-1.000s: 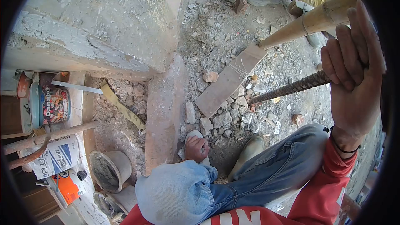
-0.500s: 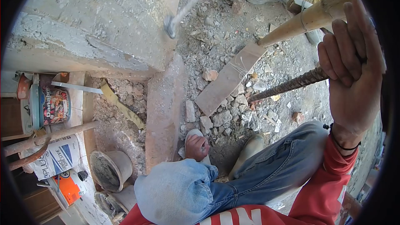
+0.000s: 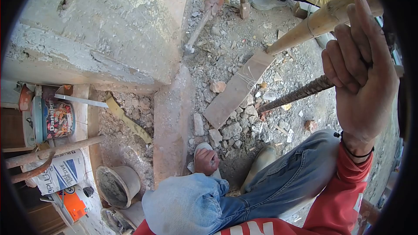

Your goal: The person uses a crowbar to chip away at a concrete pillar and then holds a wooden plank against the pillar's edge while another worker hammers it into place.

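My left hand (image 3: 206, 161) is curled into a fist just past my bent knee, over the light shoe (image 3: 203, 147); nothing sticks out of it. At the right, my right hand (image 3: 359, 67) is raised with the palm side showing. Its index finger stretches up beside a bamboo pole (image 3: 322, 21), while the other fingers bend loosely with nothing seen in them. A ribbed steel bar (image 3: 298, 95) rises from the rubble and passes behind this hand. Tied with thin wire, a flat board (image 3: 237, 91) lies near the pole's foot.
At the top, a co-worker's hand (image 3: 213, 3) grips a hammer (image 3: 198, 30) by the concrete column (image 3: 109, 30). A low ledge (image 3: 172, 126) borders the rubble. Leftward are a paint bucket (image 3: 58, 117), an adhesive bag (image 3: 61, 169), a mortar bucket (image 3: 130, 185) and a yellow strip (image 3: 126, 115).
The co-worker's hammer head has come away from the column's edge, down and right toward the rubble. My view has shifted slightly; both my hands keep their pose.
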Action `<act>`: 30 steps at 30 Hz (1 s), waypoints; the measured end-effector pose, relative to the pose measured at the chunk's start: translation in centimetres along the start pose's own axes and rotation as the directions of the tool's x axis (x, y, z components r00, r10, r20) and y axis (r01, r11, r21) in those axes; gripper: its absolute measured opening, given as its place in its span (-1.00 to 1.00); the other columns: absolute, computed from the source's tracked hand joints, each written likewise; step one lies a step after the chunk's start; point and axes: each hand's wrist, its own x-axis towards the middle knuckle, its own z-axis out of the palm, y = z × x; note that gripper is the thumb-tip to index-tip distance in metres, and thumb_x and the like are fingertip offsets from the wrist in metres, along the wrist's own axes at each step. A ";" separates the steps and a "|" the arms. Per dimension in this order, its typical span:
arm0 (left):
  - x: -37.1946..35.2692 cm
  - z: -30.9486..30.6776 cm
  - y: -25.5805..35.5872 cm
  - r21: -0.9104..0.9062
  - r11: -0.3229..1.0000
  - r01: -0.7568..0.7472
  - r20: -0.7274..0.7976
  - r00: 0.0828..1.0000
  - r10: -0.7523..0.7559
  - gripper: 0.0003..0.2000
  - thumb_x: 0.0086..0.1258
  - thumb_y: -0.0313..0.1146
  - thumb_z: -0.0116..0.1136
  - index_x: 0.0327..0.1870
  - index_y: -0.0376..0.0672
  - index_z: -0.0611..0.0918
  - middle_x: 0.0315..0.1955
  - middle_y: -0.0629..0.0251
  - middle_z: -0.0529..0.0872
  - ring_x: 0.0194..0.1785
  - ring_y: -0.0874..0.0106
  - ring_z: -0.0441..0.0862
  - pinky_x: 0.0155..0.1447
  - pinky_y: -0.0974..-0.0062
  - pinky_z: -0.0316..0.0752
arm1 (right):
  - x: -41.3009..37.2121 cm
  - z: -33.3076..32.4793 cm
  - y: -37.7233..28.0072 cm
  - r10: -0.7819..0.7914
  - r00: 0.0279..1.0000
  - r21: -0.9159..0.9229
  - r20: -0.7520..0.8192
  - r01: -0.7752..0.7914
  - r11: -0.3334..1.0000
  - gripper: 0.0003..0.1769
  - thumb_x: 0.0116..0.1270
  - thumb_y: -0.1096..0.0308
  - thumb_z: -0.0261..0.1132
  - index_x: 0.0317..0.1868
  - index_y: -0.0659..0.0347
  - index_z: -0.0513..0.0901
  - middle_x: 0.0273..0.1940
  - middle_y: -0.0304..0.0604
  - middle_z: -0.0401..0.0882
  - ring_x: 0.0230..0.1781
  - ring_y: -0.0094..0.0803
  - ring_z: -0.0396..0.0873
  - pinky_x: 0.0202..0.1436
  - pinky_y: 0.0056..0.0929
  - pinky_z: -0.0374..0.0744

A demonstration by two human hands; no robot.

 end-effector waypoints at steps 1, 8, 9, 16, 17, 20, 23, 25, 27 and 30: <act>-0.1 0.0 0.0 0.001 1.000 0.002 0.002 1.000 -0.002 -0.93 0.19 -0.39 0.27 -0.40 -0.17 0.64 -0.47 0.21 0.66 -0.31 0.18 0.58 -0.14 0.20 0.40 | 0.0 0.0 0.0 0.003 1.000 -0.005 -0.021 -0.003 1.000 -0.44 0.79 0.13 -0.12 0.54 0.33 0.42 -0.59 -0.52 0.08 -0.65 -0.72 -0.05 -0.47 -0.60 0.11; 0.1 0.0 0.1 -0.006 1.000 -0.002 -0.010 1.000 0.002 -0.93 0.19 -0.40 0.27 -0.41 -0.16 0.64 -0.48 0.21 0.65 -0.33 0.17 0.56 -0.16 0.20 0.38 | 0.3 -0.6 0.3 -0.017 0.999 -0.002 0.048 0.017 1.000 -0.43 0.79 0.13 -0.11 0.55 0.33 0.41 -0.59 -0.51 0.09 -0.64 -0.72 -0.03 -0.47 -0.60 0.13; 0.0 0.0 0.1 -0.006 1.000 -0.005 -0.009 1.000 0.005 -0.92 0.18 -0.40 0.28 -0.41 -0.16 0.63 -0.48 0.21 0.64 -0.33 0.17 0.55 -0.16 0.20 0.38 | 0.3 -0.8 0.3 -0.012 0.998 0.006 0.060 0.011 1.000 -0.43 0.79 0.12 -0.11 0.55 0.33 0.41 -0.59 -0.51 0.09 -0.64 -0.72 -0.03 -0.47 -0.60 0.13; 1.0 -1.6 1.3 -0.023 1.000 0.012 0.020 1.000 -0.012 -0.93 0.17 -0.40 0.28 -0.40 -0.16 0.64 -0.48 0.20 0.65 -0.33 0.17 0.56 -0.16 0.20 0.38 | 0.3 -1.1 0.5 -0.025 0.998 -0.007 0.059 0.026 1.000 -0.44 0.79 0.13 -0.11 0.56 0.31 0.41 -0.59 -0.51 0.07 -0.64 -0.73 -0.03 -0.47 -0.61 0.13; 1.1 -1.6 1.4 -0.024 1.000 0.017 0.009 1.000 -0.017 -0.93 0.17 -0.40 0.29 -0.41 -0.16 0.64 -0.48 0.20 0.66 -0.32 0.16 0.57 -0.14 0.19 0.39 | 0.3 -1.1 0.5 -0.017 0.997 0.009 0.072 0.016 1.000 -0.44 0.79 0.13 -0.11 0.56 0.31 0.41 -0.58 -0.51 0.07 -0.64 -0.73 -0.03 -0.47 -0.61 0.13; 0.5 -1.3 1.2 -0.023 1.000 0.006 -0.002 1.000 -0.006 -0.93 0.17 -0.40 0.28 -0.41 -0.15 0.64 -0.47 0.21 0.66 -0.32 0.17 0.57 -0.14 0.20 0.39 | 0.4 -1.1 0.3 0.001 0.995 0.049 0.098 -0.006 0.999 -0.44 0.79 0.14 -0.11 0.56 0.31 0.41 -0.57 -0.51 0.06 -0.63 -0.73 -0.03 -0.46 -0.61 0.12; 1.2 -1.3 1.2 -0.029 1.000 -0.006 -0.003 1.000 0.006 -0.93 0.17 -0.39 0.28 -0.41 -0.14 0.64 -0.47 0.22 0.66 -0.32 0.17 0.57 -0.13 0.21 0.38 | 0.3 -1.0 0.3 0.011 0.996 0.062 0.090 -0.017 0.998 -0.44 0.79 0.14 -0.11 0.55 0.32 0.41 -0.57 -0.51 0.05 -0.63 -0.72 -0.04 -0.46 -0.61 0.12; 1.3 -1.3 1.3 -0.028 1.000 -0.006 -0.004 1.000 0.006 -0.93 0.17 -0.39 0.28 -0.41 -0.14 0.63 -0.47 0.22 0.66 -0.32 0.18 0.57 -0.13 0.21 0.38 | 0.3 -1.0 0.4 0.010 0.998 0.051 0.070 -0.013 0.999 -0.44 0.79 0.15 -0.11 0.55 0.32 0.41 -0.57 -0.51 0.05 -0.63 -0.72 -0.04 -0.46 -0.61 0.12; 1.5 -1.2 1.4 -0.025 1.000 -0.007 -0.002 1.000 0.007 -0.93 0.17 -0.39 0.27 -0.41 -0.13 0.63 -0.46 0.23 0.66 -0.32 0.18 0.57 -0.13 0.21 0.38 | 0.4 -1.2 0.5 -0.001 0.996 0.071 0.092 -0.006 0.997 -0.44 0.79 0.14 -0.11 0.55 0.32 0.41 -0.57 -0.51 0.05 -0.63 -0.72 -0.04 -0.47 -0.61 0.12; 1.5 -1.0 1.3 -0.016 1.000 -0.006 -0.009 1.000 0.005 -0.94 0.17 -0.39 0.27 -0.41 -0.12 0.63 -0.46 0.24 0.67 -0.32 0.18 0.57 -0.12 0.22 0.37 | 0.4 -1.2 0.4 0.004 0.996 0.061 0.085 -0.009 0.998 -0.44 0.79 0.14 -0.11 0.55 0.33 0.41 -0.57 -0.51 0.06 -0.63 -0.72 -0.03 -0.47 -0.61 0.12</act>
